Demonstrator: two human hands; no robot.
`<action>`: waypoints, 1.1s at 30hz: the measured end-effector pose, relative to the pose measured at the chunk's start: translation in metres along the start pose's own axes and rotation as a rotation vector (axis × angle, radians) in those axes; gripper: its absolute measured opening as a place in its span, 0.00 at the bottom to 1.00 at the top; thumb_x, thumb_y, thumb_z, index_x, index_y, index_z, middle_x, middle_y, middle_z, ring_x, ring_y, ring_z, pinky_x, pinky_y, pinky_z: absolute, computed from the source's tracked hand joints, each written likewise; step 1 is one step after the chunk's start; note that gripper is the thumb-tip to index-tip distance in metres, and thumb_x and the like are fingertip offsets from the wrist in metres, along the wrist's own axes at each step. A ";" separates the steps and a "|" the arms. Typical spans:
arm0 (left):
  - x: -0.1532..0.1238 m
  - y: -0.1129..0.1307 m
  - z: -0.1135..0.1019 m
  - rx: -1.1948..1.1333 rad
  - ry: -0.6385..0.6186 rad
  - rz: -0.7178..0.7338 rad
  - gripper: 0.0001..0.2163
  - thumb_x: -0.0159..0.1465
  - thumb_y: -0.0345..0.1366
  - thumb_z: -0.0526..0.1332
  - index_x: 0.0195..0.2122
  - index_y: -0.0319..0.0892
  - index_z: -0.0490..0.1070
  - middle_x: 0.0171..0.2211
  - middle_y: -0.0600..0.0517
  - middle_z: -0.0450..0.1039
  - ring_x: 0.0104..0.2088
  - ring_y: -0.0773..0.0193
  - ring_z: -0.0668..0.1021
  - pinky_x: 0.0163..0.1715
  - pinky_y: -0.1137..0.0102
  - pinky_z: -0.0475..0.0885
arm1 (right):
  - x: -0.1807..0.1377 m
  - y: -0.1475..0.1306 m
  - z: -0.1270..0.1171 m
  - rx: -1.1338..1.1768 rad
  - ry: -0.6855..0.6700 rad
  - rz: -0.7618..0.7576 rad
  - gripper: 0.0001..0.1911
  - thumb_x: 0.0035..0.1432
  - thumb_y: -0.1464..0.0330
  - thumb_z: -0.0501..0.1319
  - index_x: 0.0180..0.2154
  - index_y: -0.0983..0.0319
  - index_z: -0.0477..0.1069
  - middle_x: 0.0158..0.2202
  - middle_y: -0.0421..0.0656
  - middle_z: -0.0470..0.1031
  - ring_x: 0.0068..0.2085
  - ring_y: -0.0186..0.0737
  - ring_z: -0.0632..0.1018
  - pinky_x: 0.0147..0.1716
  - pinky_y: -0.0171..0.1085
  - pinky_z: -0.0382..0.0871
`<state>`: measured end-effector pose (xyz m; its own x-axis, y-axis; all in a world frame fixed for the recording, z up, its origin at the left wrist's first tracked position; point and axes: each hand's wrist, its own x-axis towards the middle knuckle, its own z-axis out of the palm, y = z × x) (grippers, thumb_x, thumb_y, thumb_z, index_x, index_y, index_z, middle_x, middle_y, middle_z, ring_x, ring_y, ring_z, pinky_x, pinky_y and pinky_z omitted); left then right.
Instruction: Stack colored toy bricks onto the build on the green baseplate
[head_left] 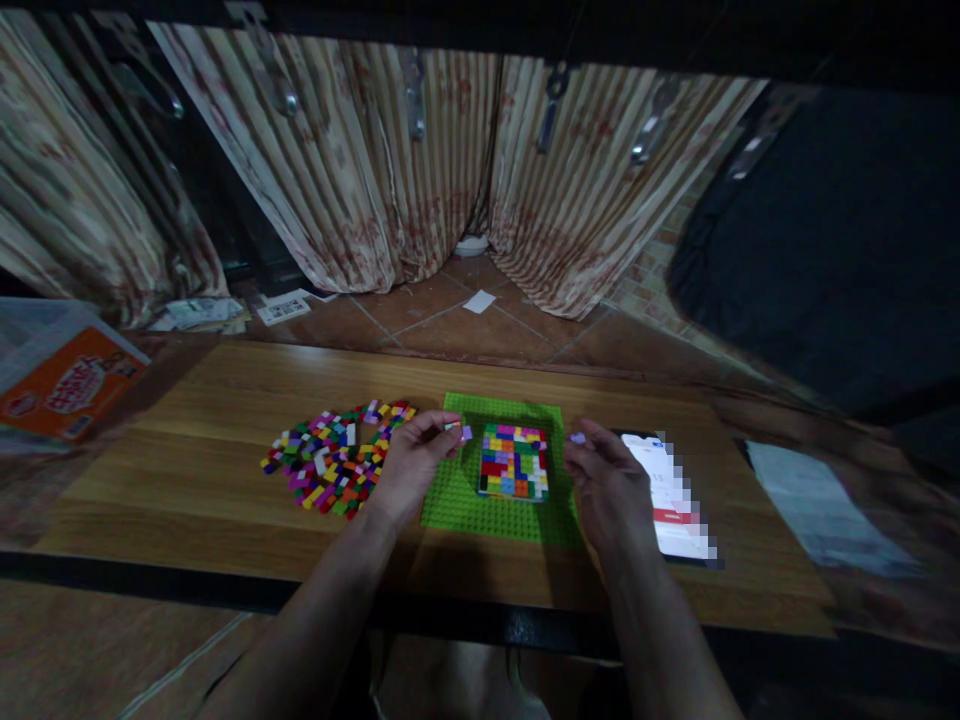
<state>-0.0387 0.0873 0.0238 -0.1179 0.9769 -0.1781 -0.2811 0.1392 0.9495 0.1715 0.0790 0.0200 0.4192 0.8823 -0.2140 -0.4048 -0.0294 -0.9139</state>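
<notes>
A square block of many-coloured toy bricks (514, 462) sits on the green baseplate (457, 515), between my two hands. My left hand (420, 450) is closed in a pinch over the plate's left side, with a small purple brick (466, 433) at its fingertips. Something whitish and orange also shows between those fingers, too small to name. Over the plate's right edge, my right hand (604, 465) pinches another small purple brick (577, 438). Left of the baseplate a loose pile of coloured bricks (330, 465) is spread on the wooden table (187, 450).
A lit phone (664, 490) lies just right of my right hand. Beyond the table's right end is a pale sheet (825, 505). At the far left stands a clear plastic box with an orange label (75, 385). Striped curtains (420, 170) hang behind the table.
</notes>
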 end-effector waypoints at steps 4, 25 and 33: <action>-0.001 0.000 0.001 0.022 -0.004 0.011 0.12 0.47 0.36 0.72 0.32 0.40 0.78 0.28 0.53 0.75 0.29 0.69 0.74 0.32 0.73 0.70 | -0.003 0.002 0.003 -0.101 -0.013 -0.016 0.21 0.33 0.69 0.75 0.36 0.60 0.78 0.29 0.37 0.77 0.30 0.33 0.76 0.30 0.35 0.70; 0.000 0.000 0.002 0.059 0.027 -0.015 0.11 0.45 0.35 0.71 0.31 0.40 0.78 0.27 0.52 0.76 0.28 0.68 0.74 0.30 0.73 0.69 | -0.005 -0.008 0.001 -0.256 -0.113 -0.086 0.16 0.39 0.62 0.74 0.31 0.61 0.79 0.30 0.41 0.80 0.33 0.38 0.79 0.39 0.43 0.76; 0.000 0.000 0.001 0.075 0.021 -0.026 0.12 0.46 0.36 0.71 0.32 0.40 0.78 0.28 0.52 0.76 0.30 0.66 0.75 0.32 0.72 0.69 | -0.007 -0.006 -0.001 -0.433 -0.311 -0.109 0.12 0.42 0.61 0.72 0.32 0.57 0.80 0.34 0.41 0.81 0.37 0.41 0.78 0.41 0.44 0.72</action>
<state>-0.0374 0.0873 0.0242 -0.1321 0.9692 -0.2079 -0.2125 0.1772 0.9610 0.1721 0.0727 0.0269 0.1536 0.9864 -0.0582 0.0265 -0.0630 -0.9977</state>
